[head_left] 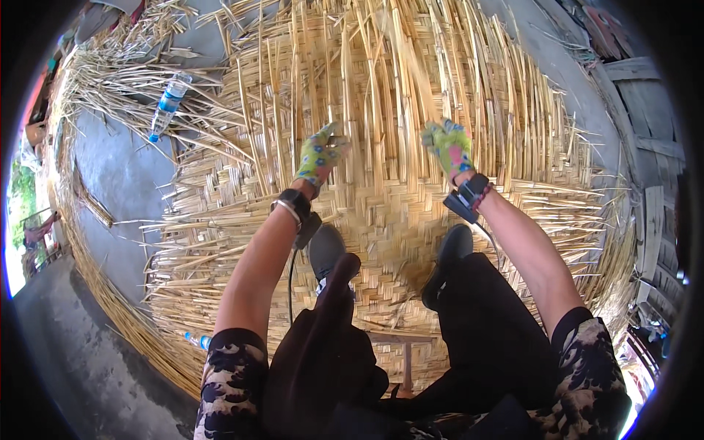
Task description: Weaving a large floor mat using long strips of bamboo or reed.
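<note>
- Across the floor spreads a golden woven-reed mat (381, 220).
- Over it, the green floral-gloved left hand (318, 157) and right hand (449, 148) half-curl; their hold I can't make out.
- Left, a clear blue-capped plastic bottle (169, 104), contents unclear; a second blue bottle (198, 340), mostly hidden.

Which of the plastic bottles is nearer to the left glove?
The fully visible upper bottle; the lower bottle, partly hidden by the left sleeve, lies farther from that glove.

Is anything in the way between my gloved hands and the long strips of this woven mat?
Nothing visible stands between your left hand or right hand and the long strips of the woven mat. The plastic bottle lies off to the left, outside that space.
</note>
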Demonstrator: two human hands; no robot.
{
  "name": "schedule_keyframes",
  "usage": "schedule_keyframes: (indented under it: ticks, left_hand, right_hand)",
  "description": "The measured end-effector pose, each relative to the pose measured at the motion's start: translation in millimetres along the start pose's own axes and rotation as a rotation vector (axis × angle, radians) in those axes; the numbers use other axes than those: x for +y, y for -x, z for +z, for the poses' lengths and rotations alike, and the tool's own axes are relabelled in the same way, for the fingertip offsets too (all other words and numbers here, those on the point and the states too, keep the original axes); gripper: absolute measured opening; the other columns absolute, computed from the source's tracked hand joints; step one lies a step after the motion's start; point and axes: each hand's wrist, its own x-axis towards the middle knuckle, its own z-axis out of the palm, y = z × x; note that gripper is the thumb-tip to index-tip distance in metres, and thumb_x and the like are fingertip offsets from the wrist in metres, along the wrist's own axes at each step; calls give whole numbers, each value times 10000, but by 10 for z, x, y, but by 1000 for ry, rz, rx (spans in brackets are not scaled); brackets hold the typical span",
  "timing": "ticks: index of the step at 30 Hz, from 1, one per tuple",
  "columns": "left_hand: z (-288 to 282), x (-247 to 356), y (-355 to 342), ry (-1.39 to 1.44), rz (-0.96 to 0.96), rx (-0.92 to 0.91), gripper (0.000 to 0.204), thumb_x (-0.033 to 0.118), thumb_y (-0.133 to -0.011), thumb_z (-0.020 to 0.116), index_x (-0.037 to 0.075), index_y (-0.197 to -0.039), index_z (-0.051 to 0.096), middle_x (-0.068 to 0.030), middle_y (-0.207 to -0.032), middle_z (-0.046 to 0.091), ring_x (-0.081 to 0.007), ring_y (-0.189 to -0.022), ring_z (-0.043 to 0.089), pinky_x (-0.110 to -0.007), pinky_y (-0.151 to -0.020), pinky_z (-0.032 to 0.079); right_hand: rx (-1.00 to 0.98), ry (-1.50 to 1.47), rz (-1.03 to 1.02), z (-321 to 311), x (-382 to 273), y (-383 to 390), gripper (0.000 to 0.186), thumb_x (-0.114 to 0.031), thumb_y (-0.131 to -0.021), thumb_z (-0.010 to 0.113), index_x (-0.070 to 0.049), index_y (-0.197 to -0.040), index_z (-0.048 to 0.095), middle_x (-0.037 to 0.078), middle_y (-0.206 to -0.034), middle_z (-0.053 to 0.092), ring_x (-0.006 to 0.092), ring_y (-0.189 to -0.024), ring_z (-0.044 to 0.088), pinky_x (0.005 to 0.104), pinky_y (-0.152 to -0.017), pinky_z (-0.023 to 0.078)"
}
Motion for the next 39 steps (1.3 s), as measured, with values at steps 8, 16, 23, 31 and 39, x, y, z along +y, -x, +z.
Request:
schedule_keyframes:
  ticks: [8,16,23,31,39]
  left_hand:
    - [159,-94,-190,-628,135,203,547,151,-723,662,90,-1246,513,-151,-938,637,-273,-812,634,-368,-703,503]
    - [223,-47,-529,-966,133,-67,187,69,-773,566,45,-957,592,-177,-967,621,-312,-787,643,-420,-667,517]
    - [203,-78,-354,1012,-392,-228,209,11,-870,517,-39,-1072,538,-222,-938,643,-304,-927,638,-371,-786,549]
    - [180,-49,-129,127,-155,-193,187,-36,-825,512,-69,-980,612,-191,-1038,645,-224,-827,658,-276,-699,538]
    - [71,306,-344,50,42,-226,436,102,-839,562,-73,-1206,404,-252,-1042,588,-281,-951,614,-353,-762,531]
  right_hand:
    - [98,-610,424,483,0,-275,376,-237,-960,396,14,-1238,433,158,-1033,635,224,-803,642,323,-687,497]
    - [20,-221,434,550,23,-234,388,-234,-933,418,-22,-1258,418,136,-1031,627,206,-832,622,330,-748,475]
    - [376,-678,501,665,-35,-136,278,-146,-901,523,-130,-1178,542,-23,-684,515,75,-531,446,219,-456,363]
    - [99,-485,452,644,32,-184,303,-232,-934,408,-62,-1183,441,40,-950,631,153,-675,580,292,-619,440]
    - [1,-743,496,551,-11,-148,250,-129,-925,410,-93,-1168,459,12,-1020,546,103,-894,531,260,-839,428]
